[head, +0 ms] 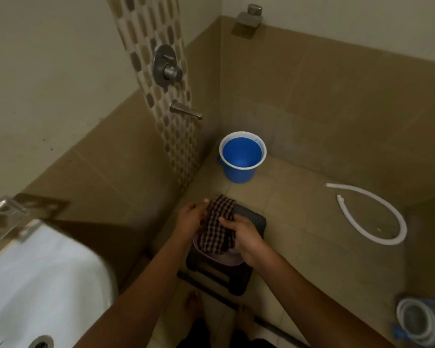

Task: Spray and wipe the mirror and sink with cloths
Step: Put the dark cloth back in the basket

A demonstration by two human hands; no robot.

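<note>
A brown-and-white checked cloth (217, 223) hangs bunched between both hands, low in the middle of the view. My left hand (192, 217) grips its upper left edge, and my right hand (244, 237) holds its right side with curled fingers. Under the cloth sits a pale pink basin (232, 258) on a dark plastic stool (251, 219). The white sink (43, 280) fills the lower left, with its drain (41, 342) at the bottom edge. No mirror or spray bottle is in sight.
A blue bucket (241, 156) stands in the corner under a wall spout (186, 110) and mixer valve (166, 67). A white hose (377, 214) lies on the floor at right. A blue container with a coiled hose (418, 320) sits bottom right. My bare feet (194, 305) show below.
</note>
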